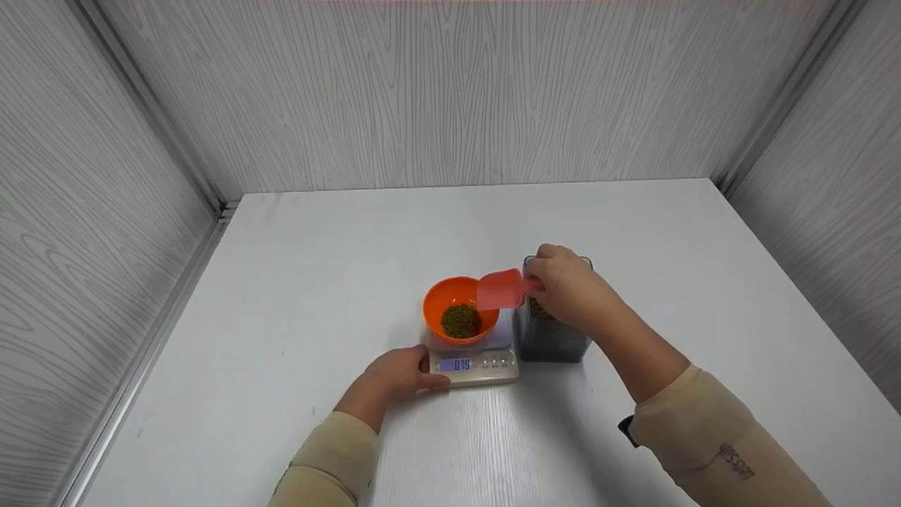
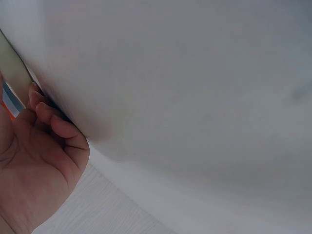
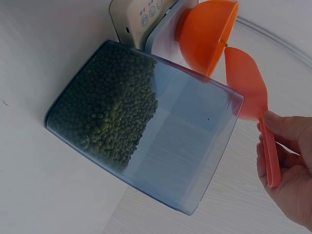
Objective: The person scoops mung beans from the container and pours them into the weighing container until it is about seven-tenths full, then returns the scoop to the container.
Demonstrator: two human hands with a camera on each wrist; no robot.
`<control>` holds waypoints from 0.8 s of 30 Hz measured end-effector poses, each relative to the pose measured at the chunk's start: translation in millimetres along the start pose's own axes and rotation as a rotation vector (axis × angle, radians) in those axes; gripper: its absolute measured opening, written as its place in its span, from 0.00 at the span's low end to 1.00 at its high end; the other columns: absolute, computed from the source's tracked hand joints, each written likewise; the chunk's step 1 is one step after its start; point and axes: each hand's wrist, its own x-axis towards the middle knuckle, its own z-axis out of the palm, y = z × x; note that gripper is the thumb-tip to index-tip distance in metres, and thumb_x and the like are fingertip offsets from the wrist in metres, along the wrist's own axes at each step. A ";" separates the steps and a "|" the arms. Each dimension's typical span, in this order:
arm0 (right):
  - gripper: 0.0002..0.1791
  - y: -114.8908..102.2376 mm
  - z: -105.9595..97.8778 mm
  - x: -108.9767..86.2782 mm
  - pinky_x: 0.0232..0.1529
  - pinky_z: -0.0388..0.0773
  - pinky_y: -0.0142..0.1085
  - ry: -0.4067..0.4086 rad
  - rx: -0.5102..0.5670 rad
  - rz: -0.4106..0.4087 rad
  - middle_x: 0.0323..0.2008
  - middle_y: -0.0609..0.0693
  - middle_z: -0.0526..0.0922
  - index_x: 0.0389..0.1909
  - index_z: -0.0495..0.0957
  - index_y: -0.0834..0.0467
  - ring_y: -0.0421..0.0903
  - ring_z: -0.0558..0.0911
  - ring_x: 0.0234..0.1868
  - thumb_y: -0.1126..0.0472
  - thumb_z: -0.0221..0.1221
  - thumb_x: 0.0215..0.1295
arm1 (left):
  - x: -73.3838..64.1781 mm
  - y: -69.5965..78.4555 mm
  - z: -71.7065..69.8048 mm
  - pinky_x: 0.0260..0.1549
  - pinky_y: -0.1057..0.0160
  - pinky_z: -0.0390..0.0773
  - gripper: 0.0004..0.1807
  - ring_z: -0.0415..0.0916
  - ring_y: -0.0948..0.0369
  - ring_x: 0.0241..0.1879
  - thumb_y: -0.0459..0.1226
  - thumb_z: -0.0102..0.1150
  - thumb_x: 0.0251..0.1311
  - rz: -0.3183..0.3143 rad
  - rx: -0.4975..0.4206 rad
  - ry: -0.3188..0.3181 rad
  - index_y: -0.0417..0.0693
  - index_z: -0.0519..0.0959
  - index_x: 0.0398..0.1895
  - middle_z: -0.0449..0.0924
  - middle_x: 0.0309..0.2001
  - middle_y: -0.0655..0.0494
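Scoop (image 1: 500,289) is overhanging the bowl (image 1: 436,310) on the scale (image 1: 479,373) (presumably for weighing) in the head view; left wrist: the left hand (image 2: 41,165) is gripping the scale's edge, probably steadying it; right wrist: the right hand's (image 3: 295,161) grip is enclosing the handle (image 3: 271,158) near the container (image 3: 180,141).

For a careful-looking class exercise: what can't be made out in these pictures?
Head view: button labels on the scale, too small.
Head view: mouth of the container, partly behind the right hand.
Right wrist view: contents of the orange bowl, hidden by its wall.
Left wrist view: most of the orange bowl, cut off by the left edge.
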 end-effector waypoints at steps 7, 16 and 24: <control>0.05 3.3 0.1 -0.4 0.34 0.76 0.37 0.030 0.031 -0.020 0.28 0.52 0.74 0.33 0.80 0.60 0.48 0.72 0.31 0.68 0.62 0.54 | 0.0 0.6 -0.8 0.43 0.55 0.69 0.23 0.68 0.57 0.36 0.58 0.63 0.46 0.006 0.007 0.008 0.54 0.72 0.36 0.72 0.31 0.57; 0.06 16.0 -10.0 -4.2 0.37 0.75 0.39 0.083 0.095 -0.014 0.28 0.52 0.74 0.32 0.80 0.61 0.48 0.72 0.32 0.70 0.61 0.52 | -0.8 2.0 -1.2 0.49 0.53 0.68 0.26 0.68 0.57 0.38 0.57 0.64 0.46 -0.008 -0.015 0.000 0.54 0.73 0.43 0.73 0.35 0.59; 0.07 32.4 -31.9 -12.6 0.39 0.76 0.44 0.085 0.115 0.060 0.32 0.55 0.74 0.35 0.79 0.64 0.51 0.74 0.34 0.71 0.60 0.54 | -2.6 1.7 -1.5 0.45 0.54 0.69 0.25 0.68 0.57 0.36 0.58 0.64 0.45 0.008 0.000 0.013 0.53 0.72 0.39 0.72 0.32 0.58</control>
